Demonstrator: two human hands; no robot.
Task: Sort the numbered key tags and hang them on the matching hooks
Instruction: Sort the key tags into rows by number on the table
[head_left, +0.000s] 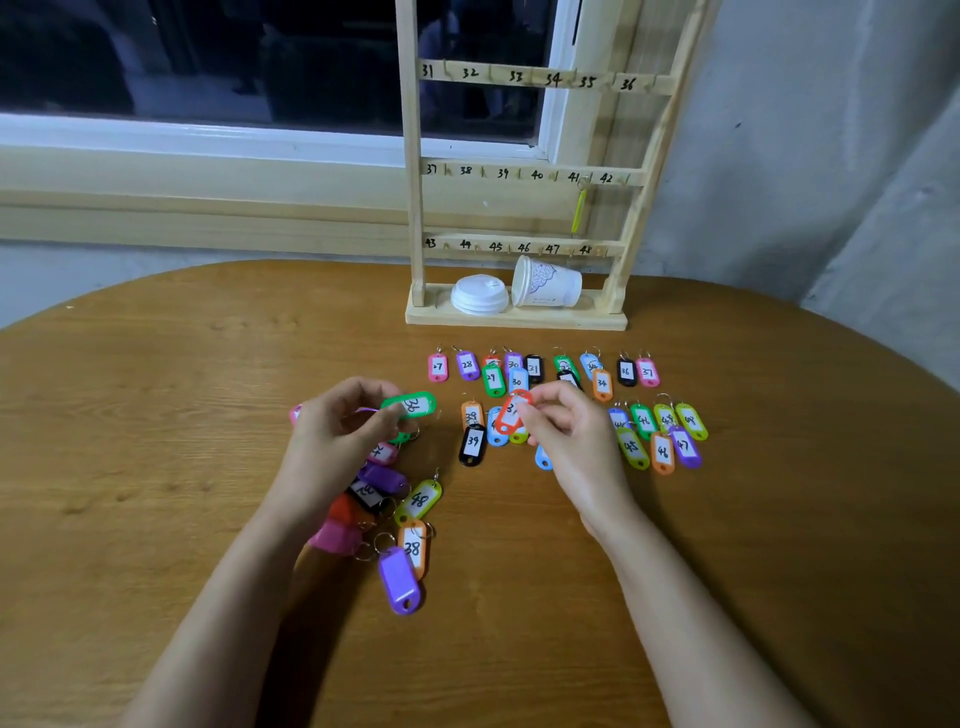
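wooden counter (156, 415) below a dark window (208, 52); hook rack (413, 208) at its far edge, key tags (626, 371) spread just nearer. left hand (343, 421) pinches a green tag (413, 404), right hand (566, 431) a red tag (511, 415).

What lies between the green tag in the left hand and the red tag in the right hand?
An orange tag marked 39, flat on the table, with a black 39 tag just nearer the camera; seen in the head view.

Left hand (345, 423) pinches green tag (410, 405), right hand (563, 434) seemingly a red tag (511, 414).
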